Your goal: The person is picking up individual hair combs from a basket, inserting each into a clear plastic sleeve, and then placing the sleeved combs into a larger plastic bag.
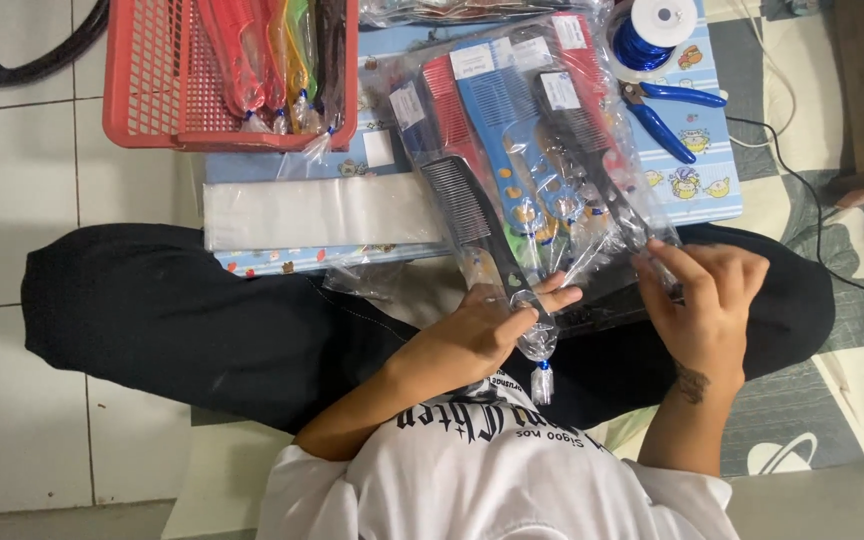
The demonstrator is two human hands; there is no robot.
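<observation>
A fan of several bagged combs [512,140], black, red and blue, each in a clear plastic sleeve, lies across my lap and onto a low board. My left hand [472,335] pinches the gathered sleeve ends, where a blue wire tie [543,368] closes one bag. My right hand [707,295] grips the end of the rightmost sleeve, holding a black comb [592,150].
A red plastic basket [152,100] with more bagged combs stands at the upper left. A stack of clear sleeves [312,212] lies on the patterned board [702,180]. Blue-handled pliers [667,110] and a blue wire spool [652,30] sit upper right. A black cable [812,200] runs along the right.
</observation>
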